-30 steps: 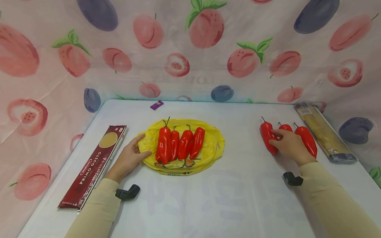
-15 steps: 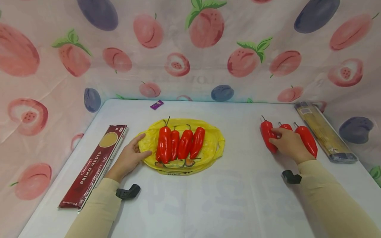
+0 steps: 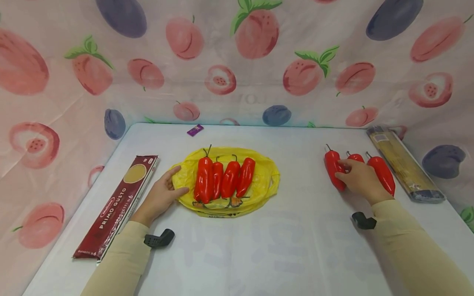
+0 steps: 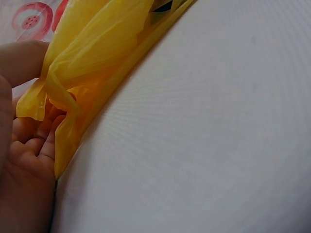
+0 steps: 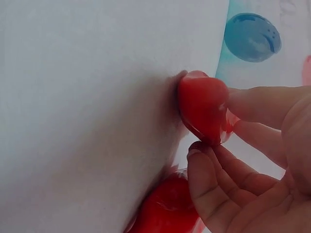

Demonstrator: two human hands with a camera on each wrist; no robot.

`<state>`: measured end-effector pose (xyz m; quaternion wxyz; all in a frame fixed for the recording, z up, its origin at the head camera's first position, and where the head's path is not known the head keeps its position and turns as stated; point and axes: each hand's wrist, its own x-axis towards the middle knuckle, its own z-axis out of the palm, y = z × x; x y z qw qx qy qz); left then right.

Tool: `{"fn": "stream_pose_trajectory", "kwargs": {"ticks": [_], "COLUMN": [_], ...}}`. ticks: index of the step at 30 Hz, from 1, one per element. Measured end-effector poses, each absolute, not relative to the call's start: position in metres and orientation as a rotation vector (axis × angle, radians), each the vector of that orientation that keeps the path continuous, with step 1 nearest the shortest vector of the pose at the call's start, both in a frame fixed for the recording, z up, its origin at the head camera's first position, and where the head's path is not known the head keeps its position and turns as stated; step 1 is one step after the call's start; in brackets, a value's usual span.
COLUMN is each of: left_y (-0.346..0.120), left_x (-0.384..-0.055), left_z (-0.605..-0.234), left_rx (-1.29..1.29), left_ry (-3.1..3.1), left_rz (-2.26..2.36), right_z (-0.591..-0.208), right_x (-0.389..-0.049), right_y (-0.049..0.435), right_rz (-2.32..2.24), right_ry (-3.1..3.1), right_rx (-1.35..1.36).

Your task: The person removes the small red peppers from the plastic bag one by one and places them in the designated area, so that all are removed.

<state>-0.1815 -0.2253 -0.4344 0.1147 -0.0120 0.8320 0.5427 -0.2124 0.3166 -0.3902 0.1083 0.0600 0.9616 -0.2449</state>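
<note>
Hardly any movement vs. 1 s ago: R grip (image 3: pixel 357 176) & its pepper (image 3: pixel 331 164) shifted only v. slightly; L grip (image 3: pixel 159 197) & yellow bag (image 3: pixel 264 176) in same pos.

Nearest: white table (image 3: pixel 259 255). Blk. device at L wrist (image 3: pixel 159 239), just below L grip; similar unit at R wrist (image 3: pixel 364 220), just below R grip. Dk. red spaghetti pack (image 3: pixel 116 205), mkd. "Primo Gusto", lies at a slant to the L of L grip.

L grip: at L edge of bag, thumb & fingers either side of the plastic; whether firmly pinched, can't tell. Bag lies flat to R of L grip, w/ at least 4 red peppers (image 3: pixel 230 179) side by side on it, stems mostly pointing away.

R grip: thumb & fingers pinch the pepper, which sits at the fingertips, L of the hand, stem pointing away. Whether it touches table, can't tell. 2nd pepper (image 3: pixel 356 158) just beyond R grip, partly hidden by it; 3rd pepper (image 3: pixel 381 174) just R of it. Clear pasta pack (image 3: pixel 405 164) further R, aslant.

Farthest: small purple packet (image 3: pixel 195 130), well beyond L grip; fruit-print cloth (image 3: pixel 252 78) behind, beyond both grips.
</note>
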Motion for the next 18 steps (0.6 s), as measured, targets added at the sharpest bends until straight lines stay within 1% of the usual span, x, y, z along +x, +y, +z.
{"fn": "stream_pose_trajectory", "kwargs": {"ticks": [11, 18], "left_y": [-0.225, -0.225], "left_x": [-0.180, -0.181], "left_z": [-0.434, -0.435], "left_rx": [-0.019, -0.025], "left_ry": [2.423, 2.435], "left_rz": [1.606, 1.598], "right_z": [-0.388, -0.368], "right_x": [-0.209, -0.205], "right_y": [0.317, 0.319], "right_rz": [-0.723, -0.695], "right_ry": [2.846, 2.964], "right_rx": [0.163, 0.119]}}
